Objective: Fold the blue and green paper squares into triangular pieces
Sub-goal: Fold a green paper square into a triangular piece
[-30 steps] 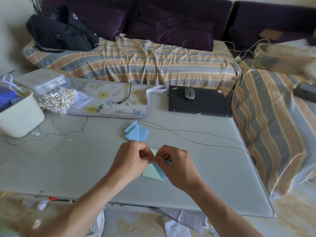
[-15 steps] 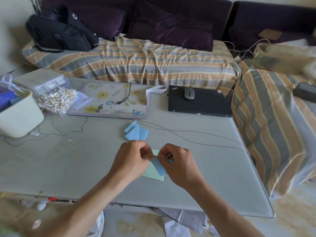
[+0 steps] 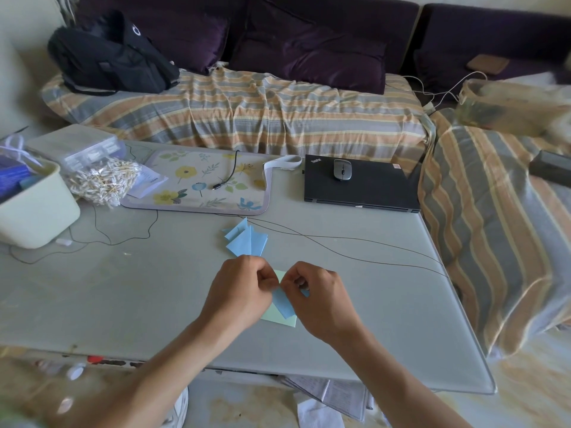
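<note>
A small blue paper piece (image 3: 283, 303) is held above the table between both hands. My left hand (image 3: 239, 293) pinches its upper left edge and my right hand (image 3: 321, 299) pinches its upper right part, fingers curled. A pale green paper square (image 3: 279, 318) lies flat on the grey table (image 3: 129, 291) right under the hands, mostly hidden by them. Several folded blue pieces (image 3: 245, 239) lie in a small pile just beyond my hands.
A floral mat (image 3: 204, 183) with a cable end lies at the back, a closed black laptop (image 3: 361, 183) with a mouse (image 3: 342, 169) to its right. A cream bin (image 3: 34, 208) and a bag of small sticks (image 3: 102, 180) stand far left. Thin wires (image 3: 355, 251) cross the table.
The blue piece has tilted and dropped slightly between my fingers, showing more of its lower part. Both hands stay over the green square.
</note>
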Tool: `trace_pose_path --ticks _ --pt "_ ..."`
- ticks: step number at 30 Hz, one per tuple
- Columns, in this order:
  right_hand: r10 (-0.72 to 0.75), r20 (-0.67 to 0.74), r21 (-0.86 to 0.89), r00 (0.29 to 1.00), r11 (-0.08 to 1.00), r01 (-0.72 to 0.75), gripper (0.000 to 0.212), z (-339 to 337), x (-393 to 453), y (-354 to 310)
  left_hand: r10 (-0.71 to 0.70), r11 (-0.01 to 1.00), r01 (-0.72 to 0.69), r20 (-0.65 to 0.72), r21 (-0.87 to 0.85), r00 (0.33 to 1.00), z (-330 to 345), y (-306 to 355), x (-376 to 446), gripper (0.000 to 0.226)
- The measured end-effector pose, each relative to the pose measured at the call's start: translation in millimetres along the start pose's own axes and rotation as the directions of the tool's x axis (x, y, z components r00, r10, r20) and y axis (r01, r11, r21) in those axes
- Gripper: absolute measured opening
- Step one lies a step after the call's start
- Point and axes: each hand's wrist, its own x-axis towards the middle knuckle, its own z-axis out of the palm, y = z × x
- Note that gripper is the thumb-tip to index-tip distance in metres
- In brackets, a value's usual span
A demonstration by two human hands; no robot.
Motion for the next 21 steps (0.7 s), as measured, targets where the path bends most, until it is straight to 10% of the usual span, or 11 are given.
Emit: trace_pose_path --ticks 21 --pt "0.027 0.063 0.023 0.998 0.999 -0.028 0.011 -2.5 0.4 2.3 0.005 1.000 -0.005 0.028 0.013 1.000 -1.9 -7.8 0.3 0.015"
